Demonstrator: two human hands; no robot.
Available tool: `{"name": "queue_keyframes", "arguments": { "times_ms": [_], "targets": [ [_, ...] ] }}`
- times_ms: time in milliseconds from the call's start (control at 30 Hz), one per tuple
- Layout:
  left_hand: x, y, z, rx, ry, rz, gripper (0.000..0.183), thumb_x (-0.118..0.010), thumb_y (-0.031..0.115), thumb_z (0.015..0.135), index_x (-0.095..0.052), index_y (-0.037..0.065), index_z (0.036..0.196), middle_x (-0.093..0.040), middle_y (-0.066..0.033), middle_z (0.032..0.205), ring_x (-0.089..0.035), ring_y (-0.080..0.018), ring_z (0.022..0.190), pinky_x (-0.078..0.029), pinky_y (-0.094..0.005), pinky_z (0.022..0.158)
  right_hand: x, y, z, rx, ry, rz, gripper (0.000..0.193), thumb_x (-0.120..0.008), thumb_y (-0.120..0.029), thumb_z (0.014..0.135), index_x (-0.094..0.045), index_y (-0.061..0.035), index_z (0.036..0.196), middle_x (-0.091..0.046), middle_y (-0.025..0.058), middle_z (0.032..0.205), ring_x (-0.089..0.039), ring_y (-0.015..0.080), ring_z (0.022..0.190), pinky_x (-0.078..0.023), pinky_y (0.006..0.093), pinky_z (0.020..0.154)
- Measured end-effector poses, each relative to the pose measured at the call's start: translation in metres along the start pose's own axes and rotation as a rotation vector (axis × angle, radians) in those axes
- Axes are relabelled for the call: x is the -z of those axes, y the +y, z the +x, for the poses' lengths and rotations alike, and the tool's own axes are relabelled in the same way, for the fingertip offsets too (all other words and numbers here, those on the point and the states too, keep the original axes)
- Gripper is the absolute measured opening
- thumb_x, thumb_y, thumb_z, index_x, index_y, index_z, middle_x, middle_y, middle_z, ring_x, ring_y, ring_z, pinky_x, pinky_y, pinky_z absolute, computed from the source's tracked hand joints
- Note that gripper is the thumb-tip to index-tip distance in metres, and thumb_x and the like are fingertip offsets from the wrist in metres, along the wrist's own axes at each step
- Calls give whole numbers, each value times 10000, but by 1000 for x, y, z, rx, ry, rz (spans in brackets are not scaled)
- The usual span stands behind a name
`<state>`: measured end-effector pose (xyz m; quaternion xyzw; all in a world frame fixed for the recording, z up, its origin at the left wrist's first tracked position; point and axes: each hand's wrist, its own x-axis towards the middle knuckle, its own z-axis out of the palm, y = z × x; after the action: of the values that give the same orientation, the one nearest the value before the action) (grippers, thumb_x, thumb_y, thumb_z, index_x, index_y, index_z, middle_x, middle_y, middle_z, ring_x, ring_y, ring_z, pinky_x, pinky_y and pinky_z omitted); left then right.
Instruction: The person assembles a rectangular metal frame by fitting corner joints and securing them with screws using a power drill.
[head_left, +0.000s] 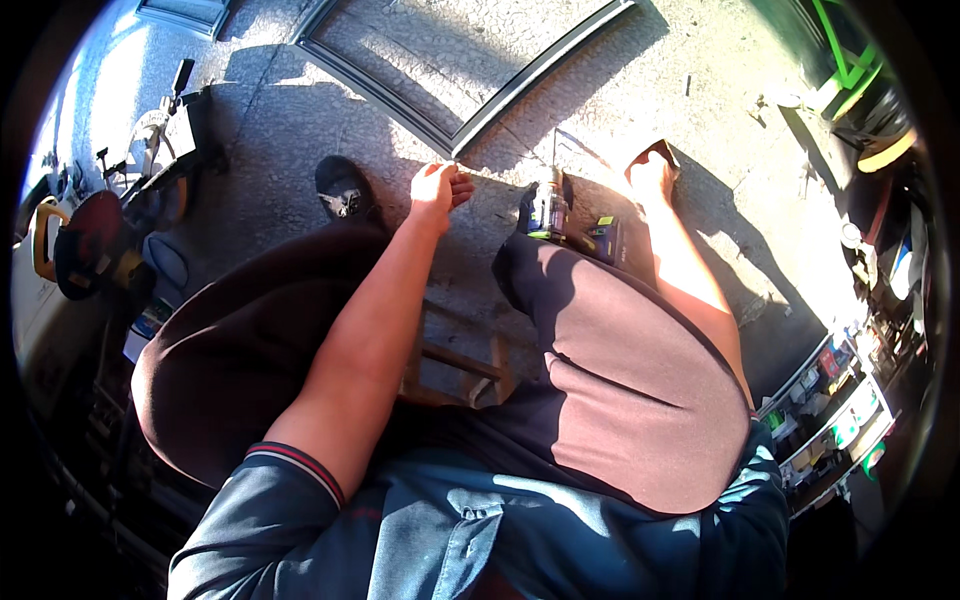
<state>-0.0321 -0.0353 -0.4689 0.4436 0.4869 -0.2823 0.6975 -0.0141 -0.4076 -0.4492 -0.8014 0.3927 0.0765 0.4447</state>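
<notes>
The left hand (438, 194), its grip loosely spread, hovers near the grey metal frame (378, 97) on the floor (265, 150), while the right hand (653, 181), its grip too hidden to tell, dips into a small brown container (640, 156), best kept steady.

Dark cloth, grey metal, green accents

The shirt (430, 545) is dark teal, its cuff (300, 457) striped red and white; the trousers (640, 410) are dark brown, the shoe (341, 188) black. The frame (450, 145) is dark grey, the floor (280, 140) mottled grey, the power tool (546, 212) black and green, the right hand's (653, 180) small piece (669, 152) brown.
</notes>
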Motion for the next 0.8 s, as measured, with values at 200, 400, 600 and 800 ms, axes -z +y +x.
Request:
{"name": "queue_keyframes", "arguments": {
  "times_ms": [200, 400, 600, 800],
  "targets": [
    [-5, -3, 3, 5, -4, 32, 103, -572, 145, 960, -583, 59, 1015, -676, -118, 888, -692, -241, 746, -576, -344, 641, -20, 18, 51, -151, 149, 646, 79, -649, -171, 869, -640, -125, 805, -596, 5, 775, -580, 156, 719, -481, 332, 618],
    [2, -5, 3, -6, 10, 50, 152, -575, 154, 947, -571, 42, 1049, -676, -117, 897, -691, -212, 713, -583, -311, 635, -25, 16, 51, 110, 238, -20, 56, -653, -169, 868, -650, -138, 822, -605, -2, 776, -585, 151, 704, -483, 339, 599],
    [6, -10, 6, 39, 37, 88, 148, -580, 148, 943, -574, 46, 1050, -686, -124, 907, -697, -219, 720, -589, -315, 621, -18, 21, 56, 244, 159, -690, 154, -655, -230, 861, -662, -89, 922, -650, 92, 881, -623, 242, 828, -503, 381, 706],
    [11, -14, 2, 64, 76, 147, 125, -589, 142, 935, -603, 49, 1019, -696, -116, 894, -706, -226, 740, -597, -329, 634, 0, 28, 73, 122, 9, -652, 354, -661, -316, 850, -662, -21, 1045, -686, 218, 1026, -656, 354, 1008, -520, 427, 861]
  ]
}}
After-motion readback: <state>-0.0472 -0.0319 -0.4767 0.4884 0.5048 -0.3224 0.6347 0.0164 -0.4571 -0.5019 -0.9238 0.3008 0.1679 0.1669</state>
